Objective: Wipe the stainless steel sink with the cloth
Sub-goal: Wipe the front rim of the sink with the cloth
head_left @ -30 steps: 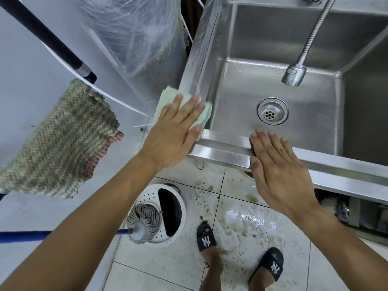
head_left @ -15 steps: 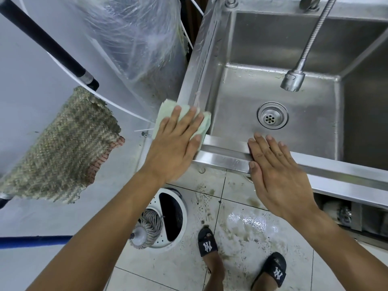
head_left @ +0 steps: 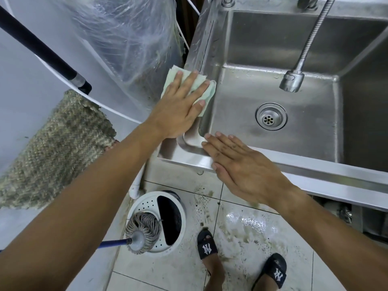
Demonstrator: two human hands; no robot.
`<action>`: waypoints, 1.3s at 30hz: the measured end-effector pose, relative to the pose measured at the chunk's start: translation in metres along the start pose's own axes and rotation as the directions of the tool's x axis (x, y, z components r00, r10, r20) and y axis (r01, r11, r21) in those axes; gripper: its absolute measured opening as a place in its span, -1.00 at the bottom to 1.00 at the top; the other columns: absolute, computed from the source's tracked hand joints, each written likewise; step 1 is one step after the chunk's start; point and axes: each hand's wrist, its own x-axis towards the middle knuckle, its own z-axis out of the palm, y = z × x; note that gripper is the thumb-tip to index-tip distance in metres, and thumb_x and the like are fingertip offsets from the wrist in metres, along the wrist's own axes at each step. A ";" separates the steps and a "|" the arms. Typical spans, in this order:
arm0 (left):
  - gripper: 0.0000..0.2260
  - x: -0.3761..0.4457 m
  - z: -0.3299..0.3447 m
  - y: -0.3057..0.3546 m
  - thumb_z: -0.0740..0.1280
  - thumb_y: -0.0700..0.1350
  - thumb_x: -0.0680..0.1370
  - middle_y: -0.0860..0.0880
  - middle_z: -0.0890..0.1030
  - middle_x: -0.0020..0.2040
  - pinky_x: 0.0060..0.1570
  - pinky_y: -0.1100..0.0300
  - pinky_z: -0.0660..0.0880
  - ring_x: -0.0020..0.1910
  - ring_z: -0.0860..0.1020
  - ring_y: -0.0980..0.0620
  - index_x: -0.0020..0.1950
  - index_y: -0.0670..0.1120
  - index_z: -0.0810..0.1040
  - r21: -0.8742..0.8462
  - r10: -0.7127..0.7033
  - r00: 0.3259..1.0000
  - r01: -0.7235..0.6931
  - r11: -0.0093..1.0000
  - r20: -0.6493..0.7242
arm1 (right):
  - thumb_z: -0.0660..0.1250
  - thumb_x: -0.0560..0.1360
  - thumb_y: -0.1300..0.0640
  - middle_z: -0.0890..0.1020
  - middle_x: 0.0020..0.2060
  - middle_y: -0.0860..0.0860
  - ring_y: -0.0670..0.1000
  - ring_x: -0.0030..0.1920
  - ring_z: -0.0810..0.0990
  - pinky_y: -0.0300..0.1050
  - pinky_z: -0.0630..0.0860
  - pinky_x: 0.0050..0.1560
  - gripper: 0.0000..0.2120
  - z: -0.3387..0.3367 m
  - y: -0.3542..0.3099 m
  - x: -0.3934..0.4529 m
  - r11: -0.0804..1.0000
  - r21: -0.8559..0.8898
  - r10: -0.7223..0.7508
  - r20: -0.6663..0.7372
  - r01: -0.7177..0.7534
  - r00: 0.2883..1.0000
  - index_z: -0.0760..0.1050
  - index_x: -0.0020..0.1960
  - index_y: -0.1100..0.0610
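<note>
Steel sink [head_left: 212, 162] rim, left hand [head_left: 178, 110] fingers [head_left: 190, 80] spread flat pressing cloth [head_left: 207, 95], mop bucket [head_left: 147, 206] below

— Any writing to read here?
— Only on the slippers: the left slipper [head_left: 206, 246] carries a white interlocked "NY" monogram on its black strap
— And the other one?
— The right slipper [head_left: 275, 270] bears the same white "NY" mark on its strap
— Anything else?
— No other legible text, number or label, on the floor or elsewhere
</note>
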 end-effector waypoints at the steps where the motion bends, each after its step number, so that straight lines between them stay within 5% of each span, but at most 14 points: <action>1: -0.49 -0.009 0.002 -0.002 -0.06 0.13 0.72 -0.12 0.04 0.68 0.60 -0.09 -0.10 0.65 -0.10 -0.29 0.67 0.04 0.14 0.013 0.034 0.999 -0.034 0.999 -0.016 | -0.14 0.73 -0.07 0.11 0.65 0.03 0.01 0.65 0.04 0.00 -0.02 0.63 -0.45 -0.001 -0.001 0.002 0.999 0.002 -0.032 0.017 0.032 0.999 0.10 0.66 0.12; 5: -0.49 -0.010 -0.004 -0.008 -0.06 0.14 0.71 -0.11 0.14 0.67 0.58 -0.12 0.02 0.63 0.00 -0.30 0.65 0.05 0.21 0.065 0.089 0.996 -0.089 0.994 0.000 | -0.15 0.73 -0.09 0.10 0.65 0.04 0.01 0.66 0.00 -0.02 -0.09 0.64 -0.43 -0.003 -0.010 0.027 0.998 0.029 -0.057 0.028 0.056 0.998 0.04 0.67 0.13; 11: -0.49 0.010 -0.003 -0.012 -0.02 0.18 0.70 -0.09 0.07 0.68 0.58 -0.24 -0.02 0.64 -0.13 -0.30 0.65 0.09 0.20 -0.016 0.078 0.997 -0.078 0.997 0.001 | -0.14 0.73 -0.06 0.13 0.64 0.06 0.03 0.66 0.03 0.02 -0.02 0.65 -0.44 0.001 -0.020 0.050 0.996 0.022 -0.081 0.006 0.081 0.997 0.08 0.66 0.14; 20: -0.49 0.033 0.000 -0.018 -0.11 0.15 0.71 -0.06 0.00 0.69 0.58 -0.13 -0.10 0.65 -0.17 -0.24 0.67 0.09 0.12 -0.056 0.052 0.999 -0.052 0.997 0.000 | -0.14 0.75 -0.06 0.11 0.65 0.05 -0.01 0.65 0.05 0.01 0.07 0.64 -0.47 0.002 -0.020 0.051 0.990 0.044 -0.135 0.008 0.135 0.991 0.07 0.66 0.12; 29: -0.55 0.023 -0.014 -0.020 -0.08 0.10 0.75 0.17 -0.10 0.68 0.56 0.06 -0.19 0.64 -0.27 0.00 0.67 0.19 0.04 -0.234 0.009 0.994 0.017 0.972 0.110 | -0.14 0.74 -0.09 -0.04 0.67 -0.04 -0.08 0.65 -0.12 -0.05 -0.09 0.64 -0.44 -0.003 -0.020 0.056 0.989 0.142 -0.057 0.050 0.050 0.997 -0.05 0.68 0.07; 39: -0.52 0.090 -0.022 -0.037 -0.08 0.14 0.74 0.00 -0.13 0.70 0.56 -0.06 -0.25 0.63 -0.31 -0.14 0.67 0.15 0.01 -0.093 0.110 0.988 -0.100 0.991 0.112 | -0.05 0.71 -0.11 -0.07 0.67 0.03 -0.04 0.66 -0.17 0.04 -0.02 0.65 -0.39 0.001 -0.022 0.074 0.986 0.166 -0.012 -0.009 0.013 1.000 -0.04 0.67 0.13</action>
